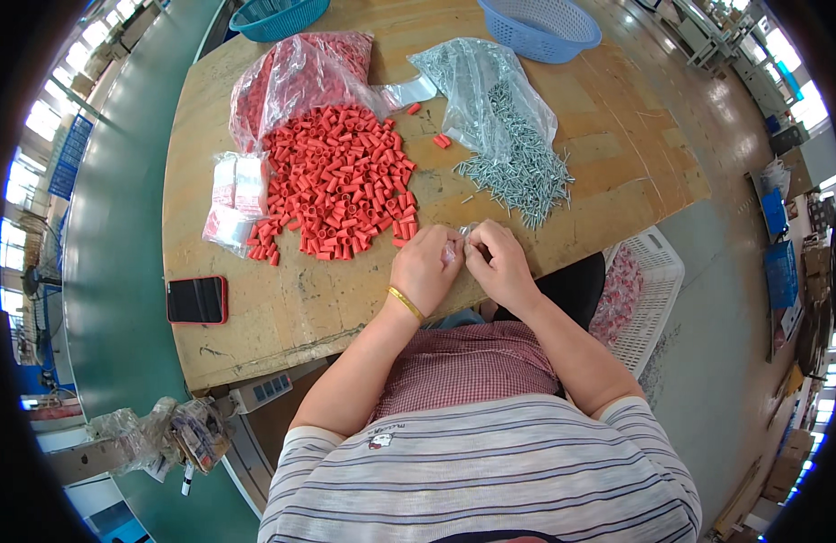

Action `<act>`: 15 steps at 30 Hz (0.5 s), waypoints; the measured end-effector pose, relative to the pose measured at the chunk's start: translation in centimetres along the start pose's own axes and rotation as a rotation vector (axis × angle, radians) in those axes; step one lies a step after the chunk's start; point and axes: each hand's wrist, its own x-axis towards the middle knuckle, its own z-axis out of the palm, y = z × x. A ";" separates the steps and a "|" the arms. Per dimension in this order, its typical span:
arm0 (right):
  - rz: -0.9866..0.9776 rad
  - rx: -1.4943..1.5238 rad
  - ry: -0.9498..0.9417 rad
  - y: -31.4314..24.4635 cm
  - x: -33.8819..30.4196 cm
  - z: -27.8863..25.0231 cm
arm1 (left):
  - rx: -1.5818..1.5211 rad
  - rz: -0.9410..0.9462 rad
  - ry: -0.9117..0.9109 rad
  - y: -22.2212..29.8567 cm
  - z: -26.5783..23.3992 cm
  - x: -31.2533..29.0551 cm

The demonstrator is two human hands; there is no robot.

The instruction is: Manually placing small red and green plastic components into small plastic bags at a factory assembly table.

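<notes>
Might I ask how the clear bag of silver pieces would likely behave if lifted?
The clear bag looks thin and wrinkled, so it would probably sag. The silver pieces spill from its open mouth, so more may slide out. Those inside look metallic, so it might feel heavy for its size.

The bare left forearm (361, 366) slants up and to the right from its elbow, while the bare right forearm (576, 348) leans up and to the left, so the two converge. The bare left hand (425, 267) shows its back, fingers curled inward. The bare right hand (499, 264) is bent likewise, its fingertips drawn into a pinch (their exact contact is too small to tell). Both hands sit just beside each other.
</notes>
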 end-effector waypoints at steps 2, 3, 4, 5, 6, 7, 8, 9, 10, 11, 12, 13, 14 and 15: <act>-0.004 0.012 -0.019 -0.1 -0.1 -0.1 | -0.013 -0.041 0.019 -0.3 -0.1 0.4; 0.028 0.062 -0.017 -0.1 -0.1 -0.1 | -0.025 -0.080 0.036 -0.4 -0.2 0.5; 0.060 0.111 -0.015 -0.2 -0.2 -0.1 | -0.024 -0.080 0.038 -0.5 -0.2 0.5; 0.132 0.192 0.007 0.1 -0.4 0.0 | -0.064 -0.058 0.026 -0.5 -0.3 0.6; 0.131 0.191 0.008 0.4 -0.4 0.1 | -0.104 -0.035 0.014 -0.4 -0.3 0.7; 0.185 0.259 0.014 0.6 -0.5 0.2 | -0.229 -0.106 0.005 0.0 -0.4 0.6; 0.243 0.325 0.022 0.7 -0.6 0.3 | -0.230 -0.104 0.003 0.2 -0.5 0.6; 0.217 0.348 0.035 1.2 -0.6 0.4 | -0.220 -0.067 -0.007 0.2 -0.7 0.6; 0.217 0.347 0.038 1.5 -0.6 0.4 | -0.209 -0.029 -0.017 0.3 -0.8 0.6; 0.248 0.338 0.019 1.5 -0.5 0.4 | -0.209 -0.028 -0.017 0.5 -1.0 0.5; 0.280 0.330 -0.001 1.5 -0.5 0.4 | -0.113 0.000 -0.057 0.6 -1.2 0.4; 0.268 0.336 -0.002 1.5 -0.5 0.4 | -0.017 0.028 -0.097 0.7 -1.3 0.4; 0.264 0.337 -0.006 1.2 -0.3 0.3 | -0.015 0.026 -0.092 0.5 -1.2 0.2; 0.278 0.358 -0.009 0.9 -0.2 0.2 | 0.015 0.076 -0.076 0.1 -1.0 0.0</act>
